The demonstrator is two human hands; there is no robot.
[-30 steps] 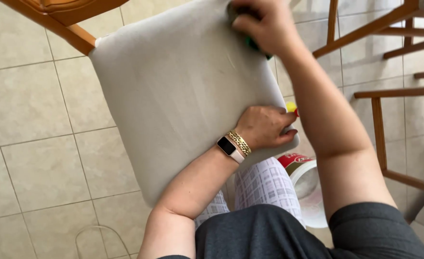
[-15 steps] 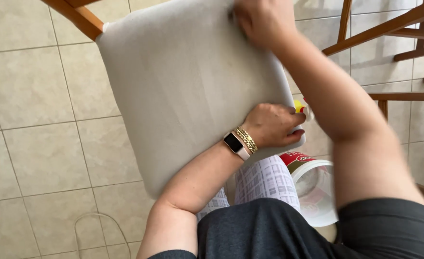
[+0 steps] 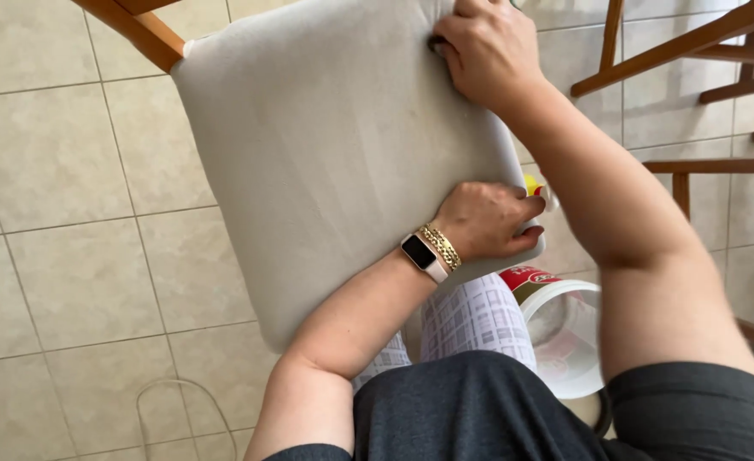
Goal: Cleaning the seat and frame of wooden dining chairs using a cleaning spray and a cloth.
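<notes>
The pale grey upholstered square chair seat cushion (image 3: pixel 334 145) filled the upper middle of the view, tilted, with 1 corner meeting the orange-brown wooden chair frame (image 3: pixel 138 30) at the top left. Both hands lay on its right-hand side.

The left hand (image 3: pixel 483 222) was curled over the cushion's near right edge, fingers wrapped round the rim and thumb on the fabric, gripping the seat. A rectangular black-faced watch on a pale pink strap (image 3: pixel 421 256) and a gold chain bracelet (image 3: pixel 441 246) sat on that wrist.

The right hand (image 3: pixel 483 51) pressed down on the far right part of the cushion near its top edge, fingers bent and closed together. Whether anything lay under the palm could not be told.

Below the cushion's right corner stood a white plastic bucket with a red-and-white label (image 3: pixel 564 329) on the beige tiled floor (image 3: pixel 61 256), just beside the person's white checked trouser leg (image 3: pixel 471 320). More wooden chair rails (image 3: pixel 692 162) stood to the right.
</notes>
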